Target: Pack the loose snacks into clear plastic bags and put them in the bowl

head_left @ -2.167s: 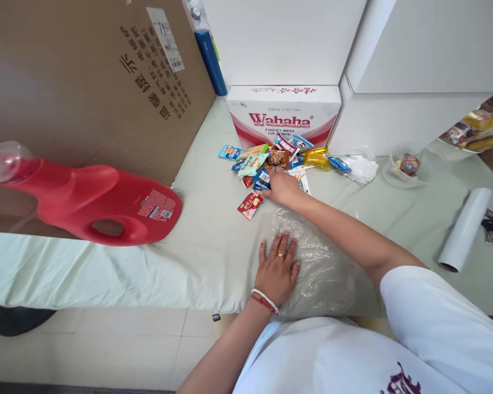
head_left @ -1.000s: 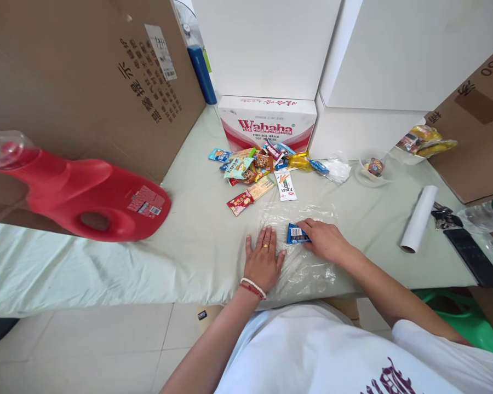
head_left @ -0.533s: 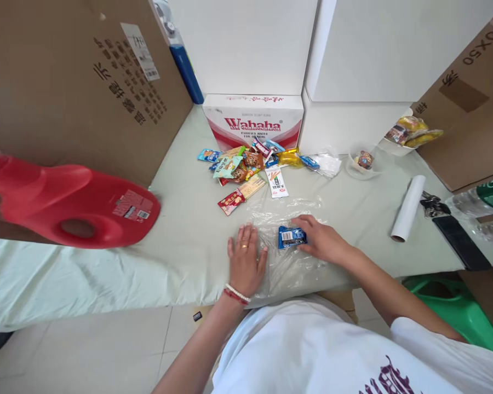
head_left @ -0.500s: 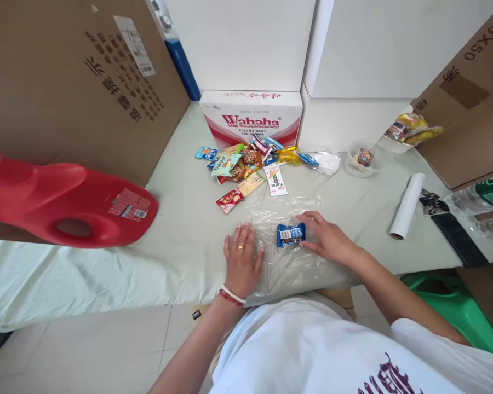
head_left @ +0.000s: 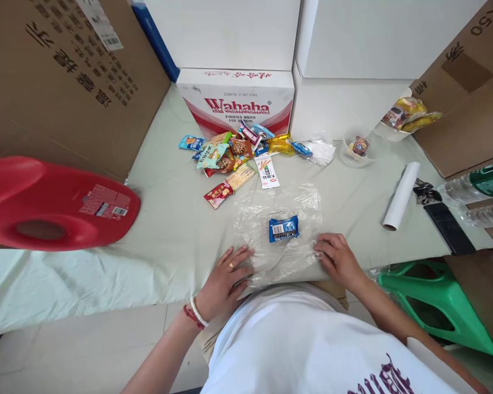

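A small blue snack packet (head_left: pixel 284 229) with a barcode lies on a crinkled sheet of clear plastic film (head_left: pixel 279 262) at the table's front edge. At the film's left edge, my left hand (head_left: pixel 225 279) rests with its fingers stretched out, touching the film. My right hand (head_left: pixel 337 257) is at the right edge, its fingers curled and pinching the film. Behind the sheet lie a red snack packet (head_left: pixel 218 194), a yellowish wafer packet (head_left: pixel 241 177) and a white packet (head_left: pixel 267 172). A heap of snacks (head_left: pixel 225 153) lies beyond them.
A Wahaha carton (head_left: pixel 236 104) stands behind the heap. At left is a red jug (head_left: pixel 66 202) before a large cardboard box (head_left: pixel 66 76). To the right are a clear bowl (head_left: pixel 358 150), a white roll (head_left: pixel 401 196), a phone (head_left: pixel 449 229) and a green stool (head_left: pixel 439 301).
My right hand brought the blue packet from the heap onto the film and let it go. It then moved right to the film's edge, and my left hand slid left and nearer.
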The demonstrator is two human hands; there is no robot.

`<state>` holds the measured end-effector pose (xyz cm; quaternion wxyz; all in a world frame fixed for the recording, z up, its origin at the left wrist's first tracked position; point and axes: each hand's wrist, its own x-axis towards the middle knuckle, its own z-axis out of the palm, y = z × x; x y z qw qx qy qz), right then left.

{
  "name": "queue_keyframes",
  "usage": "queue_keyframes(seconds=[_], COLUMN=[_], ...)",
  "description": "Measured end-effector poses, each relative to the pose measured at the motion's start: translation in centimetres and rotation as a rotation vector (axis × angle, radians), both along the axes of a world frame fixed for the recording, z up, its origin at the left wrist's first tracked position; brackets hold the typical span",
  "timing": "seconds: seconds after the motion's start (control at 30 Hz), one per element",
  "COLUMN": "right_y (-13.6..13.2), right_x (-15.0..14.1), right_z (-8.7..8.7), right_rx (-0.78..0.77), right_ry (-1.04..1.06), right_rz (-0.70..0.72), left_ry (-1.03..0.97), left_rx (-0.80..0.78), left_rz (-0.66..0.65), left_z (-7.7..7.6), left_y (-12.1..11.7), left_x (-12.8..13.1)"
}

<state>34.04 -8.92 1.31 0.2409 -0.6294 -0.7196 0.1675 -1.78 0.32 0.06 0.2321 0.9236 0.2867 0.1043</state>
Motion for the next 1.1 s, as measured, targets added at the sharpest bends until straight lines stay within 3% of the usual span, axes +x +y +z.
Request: queue_keyframes(seconds=[0.17, 0.27, 0.47, 0.57, 0.83, 0.9, 1.0, 1.03, 1.1], right_y=[0.8, 1.9, 4.1, 5.5, 12.2, 13.2, 12.9, 12.4, 11.1], right_x=[3.4, 3.8, 1.4, 0.9, 5.5, 6.2, 4.9, 3.9, 1.5], right_z=[3.3, 4.2, 3.9, 3.5, 3.5, 4.0, 5.4, 5.9, 6.2], right_rx=[-0.024, -0.003, 0.033, 0.005, -0.235, -0.161, 0.099, 0.176, 0.237], right_ry=[0.057, 0.153, 0.135, 0.104, 0.197, 0.117, -0.052, -0.07, -0.049], right_rz=[-0.005, -0.049, 0.049, 0.015, 0.031, -0.053, -0.214, -0.2, -0.018], left_ry=[-0.125, -0.223, -0.299, -0.302, -0.214, -0.202, -0.204, -0.203, -0.189], left_rx=[-0.162, -0.249, -0.341, -0.37, -0.371, -0.355, -0.338, -0.335, -0.331], left_rz=[0.104, 0.202, 0.346, 0.4, 0.551, 0.577, 0.614, 0.622, 0.634], left_z=[1.0, 1.8, 3.6, 3.6, 1.8, 1.6, 1.5, 1.4, 1.3], left_y=[1.3, 2.3, 4.8, 6.5, 10.1, 10.0, 9.5, 9.4, 9.4], left_x=[0.3, 1.1, 2.9, 3.6, 4.6, 4.9, 5.3, 5.5, 5.8])
